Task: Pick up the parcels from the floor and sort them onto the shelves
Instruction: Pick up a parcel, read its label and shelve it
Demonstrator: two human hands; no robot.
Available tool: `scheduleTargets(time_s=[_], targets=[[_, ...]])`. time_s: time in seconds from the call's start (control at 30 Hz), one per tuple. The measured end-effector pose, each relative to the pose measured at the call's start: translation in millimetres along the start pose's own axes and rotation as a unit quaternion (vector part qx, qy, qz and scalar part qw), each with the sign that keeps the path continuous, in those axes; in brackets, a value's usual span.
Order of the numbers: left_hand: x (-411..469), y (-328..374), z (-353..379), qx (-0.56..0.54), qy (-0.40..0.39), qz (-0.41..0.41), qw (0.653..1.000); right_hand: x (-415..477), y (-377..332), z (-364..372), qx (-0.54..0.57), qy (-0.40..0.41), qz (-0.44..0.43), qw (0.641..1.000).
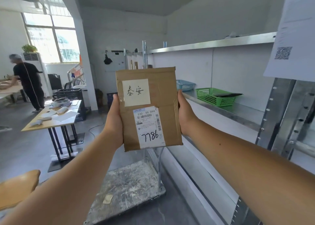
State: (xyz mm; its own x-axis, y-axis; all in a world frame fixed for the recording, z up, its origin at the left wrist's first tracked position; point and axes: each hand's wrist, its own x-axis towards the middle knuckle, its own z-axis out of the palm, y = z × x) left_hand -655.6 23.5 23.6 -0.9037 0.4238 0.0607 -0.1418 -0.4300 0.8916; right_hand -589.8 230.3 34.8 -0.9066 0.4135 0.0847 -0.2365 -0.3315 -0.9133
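I hold a flat brown cardboard parcel point(163, 95) upright in front of me at chest height. It carries a cream handwritten note and a white shipping label marked 7786. My left hand point(113, 122) grips its left edge and my right hand point(185, 113) grips its right edge. The metal shelves point(238, 112) run along the wall to my right. A green basket point(215, 97) with a dark flat packet and a blue basket point(185, 85) stand on the middle shelf.
A dirty flat trolley point(129, 189) lies on the floor below the parcel. A wooden table point(51, 120) with papers stands at left, with black crates behind it. A person in black stands at far left. A printed sheet point(293, 37) hangs on the shelf post at right.
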Motion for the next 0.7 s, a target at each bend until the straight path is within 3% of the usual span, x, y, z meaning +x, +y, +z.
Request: scheduleTargets(time_s=[0.27, 0.7], targets=[[-28.4, -20.8, 43.9, 0.028, -0.038, -0.039, 0.998, -50.3, -13.9, -55.3, -0.066, 0.026, 0.018, 0.997], [-124.1, -97.9, 184.8, 0.052, -0.093, -0.074, 0.992, -200.7, -78.5, -192.3, -0.152, 0.130, 0.011, 0.980]])
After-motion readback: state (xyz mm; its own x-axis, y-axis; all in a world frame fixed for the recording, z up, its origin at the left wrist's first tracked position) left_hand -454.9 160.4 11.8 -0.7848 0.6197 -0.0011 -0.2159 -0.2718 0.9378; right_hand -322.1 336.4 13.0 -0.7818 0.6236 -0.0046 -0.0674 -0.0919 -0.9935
